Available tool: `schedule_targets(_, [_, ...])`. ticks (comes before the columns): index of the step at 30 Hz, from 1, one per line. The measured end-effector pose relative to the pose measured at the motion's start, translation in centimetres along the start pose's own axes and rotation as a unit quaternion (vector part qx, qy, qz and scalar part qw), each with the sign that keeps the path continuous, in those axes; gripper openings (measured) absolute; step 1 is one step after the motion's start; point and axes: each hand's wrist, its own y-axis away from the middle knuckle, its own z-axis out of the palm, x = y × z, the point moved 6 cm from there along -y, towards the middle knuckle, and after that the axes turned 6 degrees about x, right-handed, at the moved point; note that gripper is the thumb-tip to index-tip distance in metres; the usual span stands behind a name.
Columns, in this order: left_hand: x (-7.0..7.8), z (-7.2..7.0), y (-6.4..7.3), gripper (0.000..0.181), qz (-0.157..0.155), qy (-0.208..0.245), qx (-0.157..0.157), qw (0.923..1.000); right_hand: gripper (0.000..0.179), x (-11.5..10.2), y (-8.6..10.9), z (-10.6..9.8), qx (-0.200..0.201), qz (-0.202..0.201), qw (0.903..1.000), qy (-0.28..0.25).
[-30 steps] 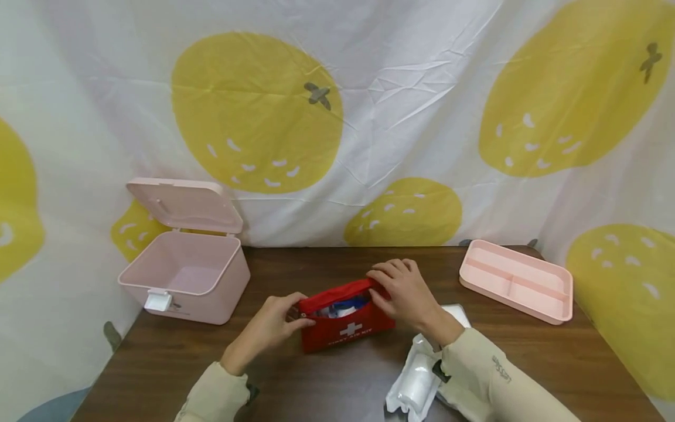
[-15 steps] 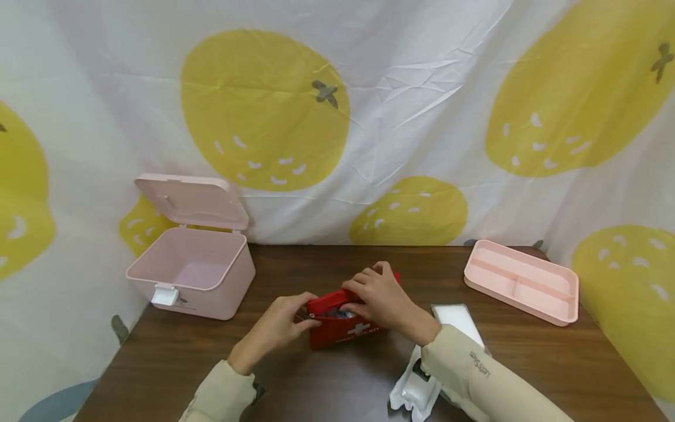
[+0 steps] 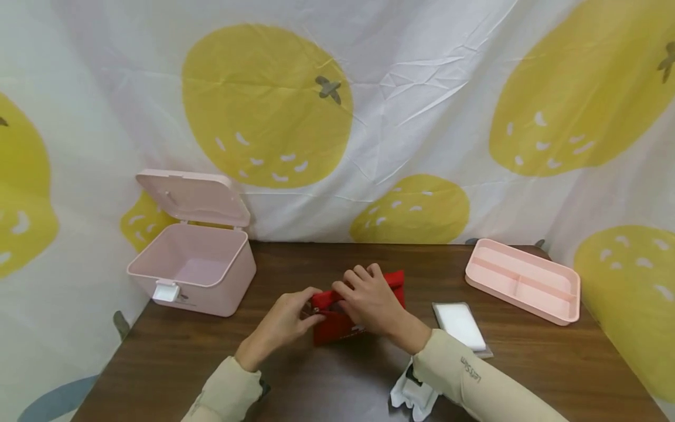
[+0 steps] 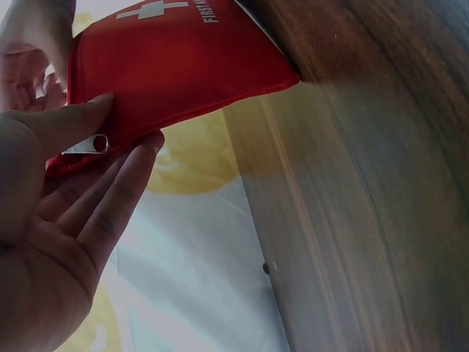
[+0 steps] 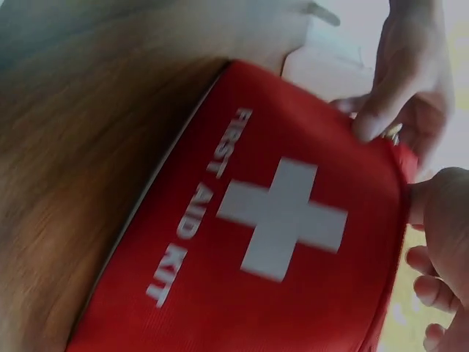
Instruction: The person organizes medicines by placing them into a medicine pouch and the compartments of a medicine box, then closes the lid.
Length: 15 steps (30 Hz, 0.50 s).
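Note:
A red first aid pouch (image 3: 328, 331) with a white cross stands on the table in front of me, its zipped top partly open. At its left end my left hand (image 3: 282, 322) pinches the corner between thumb and fingers, next to a metal zipper pull (image 4: 89, 145). My right hand (image 3: 371, 302) reaches over the top from the right. Its fingers curl over the far rim, with the thumb at the opening. Most of the pouch's inside is hidden behind this hand. In the right wrist view, the pouch's front (image 5: 286, 213) shows its lettering.
At the left stands a pink box (image 3: 232, 293) with its lid (image 3: 197, 199) raised. A pink divided tray (image 3: 519, 284) lies at the back right. Nearer me are a flat white pack (image 3: 460, 325) and a white wrapped packet (image 3: 413, 394), partly under the right sleeve.
My right hand has slid leftward along the pouch's top toward my left hand, covering the opening. The left hand keeps its hold on the corner. The flat white pack has come into fuller view.

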Motion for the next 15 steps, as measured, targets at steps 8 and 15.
schedule_targets(8, [-0.2, 0.3, 0.1, 0.041, -0.002, 0.005, 0.005, 1.0, 0.011, -2.9, -0.8, 0.3, -0.027, -0.062, 0.9967, -0.046])
schedule_targets(15, [0.2, 0.3, 0.3, 0.052, 0.039, -0.039, 0.032, 0.998, 0.017, -4.7, -0.5, 1.4, -0.03, -0.137, 0.9901, -0.003])
